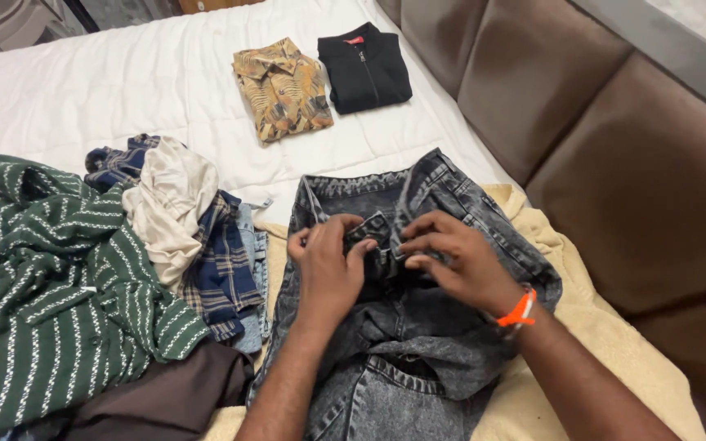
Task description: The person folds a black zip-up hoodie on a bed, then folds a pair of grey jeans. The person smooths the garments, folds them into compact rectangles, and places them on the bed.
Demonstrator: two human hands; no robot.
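Note:
A pair of dark grey acid-washed jeans [418,343] lies spread on a cream fleece blanket [549,392] on the bed. My left hand [328,265] pinches the waistband near the fly. My right hand [455,257], with an orange band at the wrist, grips the other side of the waistband at the same spot. Both hands meet at the fly opening, and the fingertips are partly tucked into the denim folds.
A heap of unfolded clothes lies at the left: a green striped shirt [51,286], a blue plaid shirt [222,269] and a beige garment [173,204]. Folded on the white bedsheet [83,90] are a patterned tan shirt [283,90] and a black zip jacket [367,69]. A brown padded headboard [614,147] runs along the right.

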